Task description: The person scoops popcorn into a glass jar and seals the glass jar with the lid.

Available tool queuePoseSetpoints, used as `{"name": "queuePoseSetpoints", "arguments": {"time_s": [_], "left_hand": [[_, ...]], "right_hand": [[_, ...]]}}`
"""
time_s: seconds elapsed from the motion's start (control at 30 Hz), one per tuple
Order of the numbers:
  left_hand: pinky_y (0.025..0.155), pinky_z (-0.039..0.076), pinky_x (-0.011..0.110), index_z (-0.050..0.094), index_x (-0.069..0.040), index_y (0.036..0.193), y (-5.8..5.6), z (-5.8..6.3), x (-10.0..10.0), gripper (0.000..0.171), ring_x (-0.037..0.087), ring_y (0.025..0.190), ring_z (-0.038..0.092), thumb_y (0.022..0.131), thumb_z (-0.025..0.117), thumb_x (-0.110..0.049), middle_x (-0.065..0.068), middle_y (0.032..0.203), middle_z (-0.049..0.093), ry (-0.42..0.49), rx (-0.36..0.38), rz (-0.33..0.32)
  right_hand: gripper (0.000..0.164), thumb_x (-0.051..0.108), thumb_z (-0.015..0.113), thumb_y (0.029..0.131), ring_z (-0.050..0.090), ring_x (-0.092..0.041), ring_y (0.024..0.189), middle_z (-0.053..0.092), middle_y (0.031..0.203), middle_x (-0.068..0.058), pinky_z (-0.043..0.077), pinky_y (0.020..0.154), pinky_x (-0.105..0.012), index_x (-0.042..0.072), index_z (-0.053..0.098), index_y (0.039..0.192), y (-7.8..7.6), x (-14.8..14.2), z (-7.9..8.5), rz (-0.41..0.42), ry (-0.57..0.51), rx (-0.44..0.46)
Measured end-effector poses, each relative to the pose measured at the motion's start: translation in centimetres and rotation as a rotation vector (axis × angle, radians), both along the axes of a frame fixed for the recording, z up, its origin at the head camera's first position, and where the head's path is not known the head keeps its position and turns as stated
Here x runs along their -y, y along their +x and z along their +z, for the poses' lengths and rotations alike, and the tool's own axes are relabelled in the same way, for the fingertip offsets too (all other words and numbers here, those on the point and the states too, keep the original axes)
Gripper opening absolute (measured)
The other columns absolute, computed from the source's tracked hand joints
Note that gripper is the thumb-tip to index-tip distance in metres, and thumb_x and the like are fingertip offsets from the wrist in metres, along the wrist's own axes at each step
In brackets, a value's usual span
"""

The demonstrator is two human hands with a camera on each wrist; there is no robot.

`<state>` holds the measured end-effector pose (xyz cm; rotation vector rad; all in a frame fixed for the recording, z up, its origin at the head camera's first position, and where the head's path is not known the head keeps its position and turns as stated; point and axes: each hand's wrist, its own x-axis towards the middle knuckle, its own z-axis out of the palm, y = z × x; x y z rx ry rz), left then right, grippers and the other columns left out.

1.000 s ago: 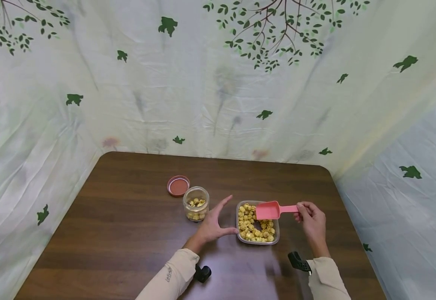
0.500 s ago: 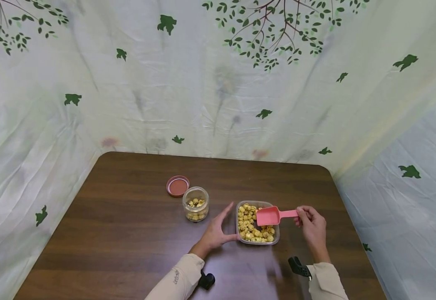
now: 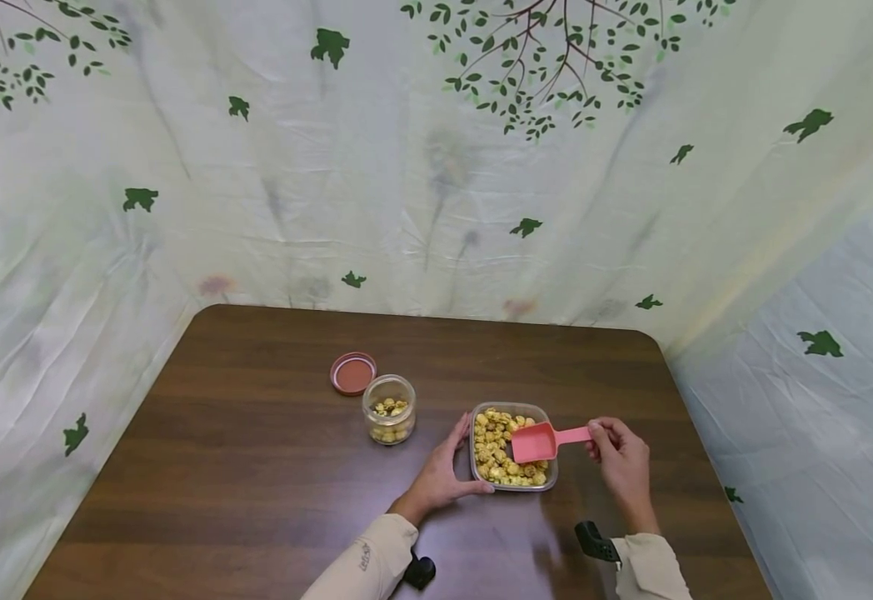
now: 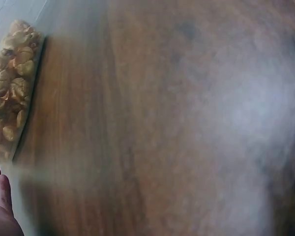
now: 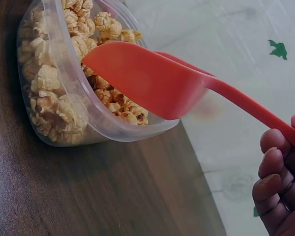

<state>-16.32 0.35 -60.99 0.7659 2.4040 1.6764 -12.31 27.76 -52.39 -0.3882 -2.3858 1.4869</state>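
Note:
In the head view my right hand (image 3: 622, 467) pinches the handle end of a pink scoop (image 3: 536, 442). Its bowl, with nothing in it, hangs over the popcorn (image 3: 492, 450) in a clear plastic container (image 3: 552, 479). The right wrist view shows the scoop (image 5: 142, 81) tilted, its front lip down close to the popcorn inside the rim. My left hand (image 3: 436, 479) is spread around the container's near left corner, fingers along the left side and thumb by the front edge. In the left wrist view only some fingers (image 4: 2, 191) show, below the container's popcorn (image 4: 12, 83).
Left of the container stands an open glass jar (image 3: 390, 410) partly filled with popcorn. A red lid (image 3: 353, 373) lies behind the jar on the brown wooden table (image 3: 256, 467). A pale leaf-printed curtain (image 3: 391, 192) hangs behind the table's far edge.
My left hand has moved right, up to the container, with its thumb now along the front edge. The scoop has come lower and nearer over the popcorn.

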Motion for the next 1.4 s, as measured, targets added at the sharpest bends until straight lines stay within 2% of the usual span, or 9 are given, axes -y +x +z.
{"name": "queuePoseSetpoints", "arguments": {"time_s": [0.17, 0.43, 0.7, 1.07, 1.4], "left_hand": [[0.11, 0.034, 0.039, 0.02, 0.0, 0.152, 0.1, -0.5, -0.2, 0.115, 0.03, 0.134, 0.041, 0.065, 0.091, -0.027, 0.017, 0.152, 0.035, 0.013, 0.022, 0.01], [0.11, 0.031, 0.048, 0.019, -0.005, 0.154, 0.1, -0.6, -0.5, 0.125, 0.031, 0.137, 0.035, 0.057, 0.093, -0.035, 0.015, 0.153, 0.033, -0.089, 0.043, 0.04], [0.112, 0.03, 0.046, 0.018, -0.009, 0.154, -0.3, -0.7, -0.7, 0.127, 0.031, 0.139, 0.032, 0.057, 0.094, -0.037, 0.018, 0.153, 0.031, -0.148, 0.036, 0.041], [0.11, 0.032, 0.047, 0.022, -0.012, 0.154, -0.4, -0.9, -0.8, 0.119, 0.031, 0.134, 0.039, 0.06, 0.091, -0.038, 0.019, 0.147, 0.04, -0.14, 0.0, 0.038], [0.11, 0.032, 0.048, 0.022, -0.013, 0.154, -0.4, -1.0, -0.7, 0.118, 0.032, 0.135, 0.038, 0.062, 0.091, -0.04, 0.019, 0.149, 0.038, -0.15, 0.01, 0.037]], "right_hand": [[0.022, 0.016, 0.057, 0.098, 0.055, -0.011, 0.061, 0.064, 0.076, -0.014, 0.051, 0.057, -0.023, -0.004, 0.065, 0.102, 0.2, 0.1, 0.1, 0.015, 0.02, -0.017], [0.019, 0.013, 0.058, 0.097, 0.053, -0.009, 0.058, 0.063, 0.073, -0.013, 0.047, 0.053, -0.019, -0.004, 0.065, 0.099, 0.1, 0.1, -0.4, 0.027, 0.051, -0.041], [0.016, 0.012, 0.059, 0.096, 0.053, -0.008, 0.058, 0.063, 0.071, -0.011, 0.046, 0.053, -0.019, -0.003, 0.065, 0.096, 0.0, 0.4, -1.1, 0.021, 0.086, -0.049], [0.016, 0.014, 0.059, 0.097, 0.052, -0.009, 0.06, 0.062, 0.072, -0.009, 0.045, 0.053, -0.02, 0.0, 0.066, 0.097, 0.1, 1.0, -1.5, 0.033, 0.148, -0.037], [0.012, 0.008, 0.06, 0.095, 0.052, -0.007, 0.056, 0.062, 0.067, -0.009, 0.047, 0.051, -0.019, -0.002, 0.066, 0.091, -0.6, 0.8, -1.7, 0.085, 0.151, -0.099]]}}
